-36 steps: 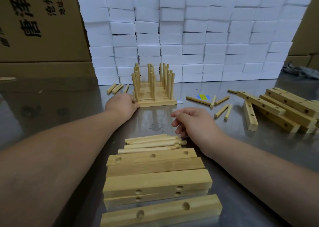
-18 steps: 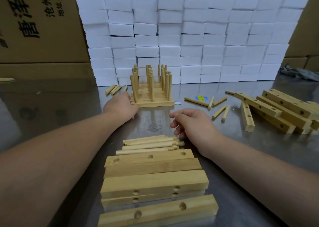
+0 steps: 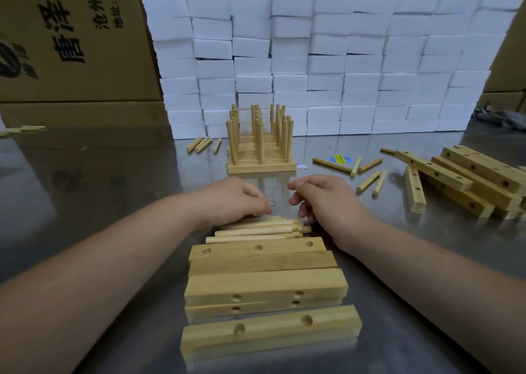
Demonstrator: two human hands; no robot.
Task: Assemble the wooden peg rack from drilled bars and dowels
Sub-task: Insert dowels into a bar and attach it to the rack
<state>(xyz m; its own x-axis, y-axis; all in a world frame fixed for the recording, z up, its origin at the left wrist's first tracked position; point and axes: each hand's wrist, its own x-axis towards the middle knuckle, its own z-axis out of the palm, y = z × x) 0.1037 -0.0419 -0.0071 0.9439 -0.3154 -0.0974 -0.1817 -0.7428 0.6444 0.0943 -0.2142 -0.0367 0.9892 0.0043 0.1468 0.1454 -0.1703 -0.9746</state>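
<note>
While the left hand [image 3: 233, 200] blurs over the dowels [image 3: 256, 230], fingers [image 3: 256, 201] unreadable, the right hand [image 3: 327, 200] curls loosely, empty

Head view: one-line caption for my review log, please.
The left hand and right hand hover over loose dowels just beyond stacked drilled bars; a peg rack stands farther back.

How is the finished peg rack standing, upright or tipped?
Upright: the peg rack sits flat on the steel table, its dowels pointing straight up.
</note>
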